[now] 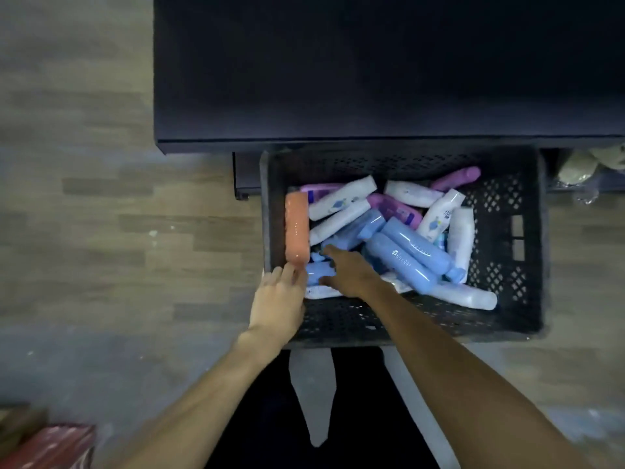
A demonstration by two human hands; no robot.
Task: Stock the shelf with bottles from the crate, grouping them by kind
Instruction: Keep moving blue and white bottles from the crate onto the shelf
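A black crate [507, 238] sits on the wood floor [101, 214], its far wall just under the front edge of the dark shelf [372, 79]. Inside the crate lies a loose heap of bottles on their sides: white ones [341, 197], light blue ones [402, 252] and purple ones [456, 179], crossing and touching one another. An orange bottle [297, 228] lies along the crate's left wall, its near end by the near-left corner. The left hand [277, 299] is at that corner, over the crate's rim, its fingertips [287, 270] touching the near end of the orange bottle; the fingers are loosely curled together, and whether they actually grip the bottle cannot be told. The right hand [348, 269] reaches into the crate just right of the left hand, palm down, fingers spread and bent over a small blue bottle [318, 274] near the crate's near wall; it lies on the bottle, but a closed hold is not clear through the blur. Right of the crate, under the shelf, a pale wrapped bundle [581, 167] shows. Far left of the crate, at the picture's bottom corner, is something red [50, 445].
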